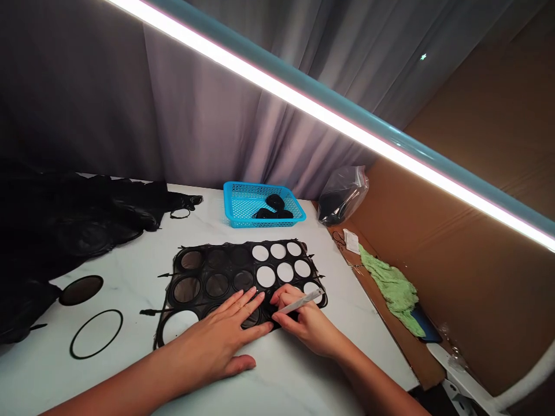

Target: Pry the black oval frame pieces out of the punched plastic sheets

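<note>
A black rubbery sheet (203,267) with rows of round cells lies on the white table. Several cells at its right are open holes showing white, while those at its left still hold thin dark film. My left hand (236,323) rests flat on the sheet's near edge, its fingers spread. Between the fingers of my right hand (306,320) is a slim silver tool (299,302) that looks like a craft knife. Its tip is hidden by the fingers, low over the sheet right beside my left fingertips.
A blue basket (232,222) with black pieces stands behind the sheet. Black sheets (87,231) are heaped at left, near a loose black ring (73,349) and a dark disc (81,290). A plastic bag (344,196) and green cloth (392,286) lie right. A lamp tube (303,107) crosses above.
</note>
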Demonstrator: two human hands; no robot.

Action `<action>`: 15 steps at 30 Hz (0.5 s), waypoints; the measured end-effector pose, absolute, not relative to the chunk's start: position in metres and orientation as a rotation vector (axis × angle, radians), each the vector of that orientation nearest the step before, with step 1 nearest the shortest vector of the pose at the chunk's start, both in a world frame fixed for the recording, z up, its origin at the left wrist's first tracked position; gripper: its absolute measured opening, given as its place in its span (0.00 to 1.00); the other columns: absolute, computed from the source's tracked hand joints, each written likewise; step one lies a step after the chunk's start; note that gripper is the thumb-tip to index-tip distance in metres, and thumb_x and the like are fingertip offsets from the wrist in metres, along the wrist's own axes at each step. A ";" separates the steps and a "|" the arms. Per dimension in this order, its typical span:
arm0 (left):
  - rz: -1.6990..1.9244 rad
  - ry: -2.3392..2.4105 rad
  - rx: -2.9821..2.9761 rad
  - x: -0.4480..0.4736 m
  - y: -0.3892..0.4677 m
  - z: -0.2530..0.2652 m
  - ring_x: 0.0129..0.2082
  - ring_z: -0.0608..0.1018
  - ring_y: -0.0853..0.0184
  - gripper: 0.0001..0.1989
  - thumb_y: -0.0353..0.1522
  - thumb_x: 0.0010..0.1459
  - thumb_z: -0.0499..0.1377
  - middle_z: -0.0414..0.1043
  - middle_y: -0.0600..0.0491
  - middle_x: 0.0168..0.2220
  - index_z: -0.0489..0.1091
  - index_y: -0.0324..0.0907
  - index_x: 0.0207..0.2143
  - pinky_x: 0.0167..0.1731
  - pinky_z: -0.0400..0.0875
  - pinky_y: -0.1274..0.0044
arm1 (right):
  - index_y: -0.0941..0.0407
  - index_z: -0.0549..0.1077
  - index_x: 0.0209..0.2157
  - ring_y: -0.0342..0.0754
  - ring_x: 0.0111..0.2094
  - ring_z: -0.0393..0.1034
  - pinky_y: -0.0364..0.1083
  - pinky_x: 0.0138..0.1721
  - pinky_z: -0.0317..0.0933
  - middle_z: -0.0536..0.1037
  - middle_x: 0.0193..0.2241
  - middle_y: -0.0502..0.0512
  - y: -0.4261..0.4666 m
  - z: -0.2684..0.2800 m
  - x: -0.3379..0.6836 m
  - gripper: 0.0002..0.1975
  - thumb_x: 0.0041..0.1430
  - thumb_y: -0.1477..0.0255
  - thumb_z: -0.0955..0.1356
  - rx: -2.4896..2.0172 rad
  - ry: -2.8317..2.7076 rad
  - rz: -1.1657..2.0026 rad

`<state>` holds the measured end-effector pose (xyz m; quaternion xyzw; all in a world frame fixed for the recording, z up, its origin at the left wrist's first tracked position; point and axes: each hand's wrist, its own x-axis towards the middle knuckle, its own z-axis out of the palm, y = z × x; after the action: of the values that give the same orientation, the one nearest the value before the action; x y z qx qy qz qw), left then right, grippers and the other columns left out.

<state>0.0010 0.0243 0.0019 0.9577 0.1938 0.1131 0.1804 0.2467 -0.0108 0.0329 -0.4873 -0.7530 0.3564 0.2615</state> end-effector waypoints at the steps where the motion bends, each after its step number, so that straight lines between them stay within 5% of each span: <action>1: 0.305 0.550 2.706 0.001 0.024 0.003 0.68 0.50 0.49 0.35 0.41 0.59 0.63 0.42 0.51 0.70 0.54 0.57 0.66 0.64 0.51 0.59 | 0.55 0.68 0.28 0.46 0.41 0.67 0.46 0.44 0.61 0.70 0.42 0.52 -0.010 0.033 0.247 0.09 0.65 0.73 0.65 -1.317 -2.042 0.966; 8: 0.298 0.550 2.705 0.002 0.023 0.004 0.68 0.50 0.49 0.36 0.40 0.59 0.64 0.39 0.51 0.70 0.53 0.57 0.66 0.64 0.50 0.59 | 0.54 0.67 0.28 0.46 0.40 0.67 0.45 0.41 0.63 0.70 0.42 0.52 -0.013 0.034 0.247 0.09 0.64 0.74 0.65 -1.333 -2.107 0.910; 15: 0.306 0.577 2.727 -0.001 0.023 0.004 0.68 0.46 0.44 0.36 0.40 0.59 0.63 0.30 0.53 0.71 0.51 0.61 0.66 0.62 0.50 0.53 | 0.54 0.69 0.36 0.52 0.40 0.66 0.50 0.41 0.63 0.74 0.42 0.59 -0.015 0.014 0.239 0.07 0.66 0.75 0.60 -1.390 -2.129 0.480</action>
<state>-0.0006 0.0232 0.0044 0.9587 0.2029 0.1077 0.1679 0.2394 -0.0154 0.0138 -0.5169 -0.7913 0.1784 0.2736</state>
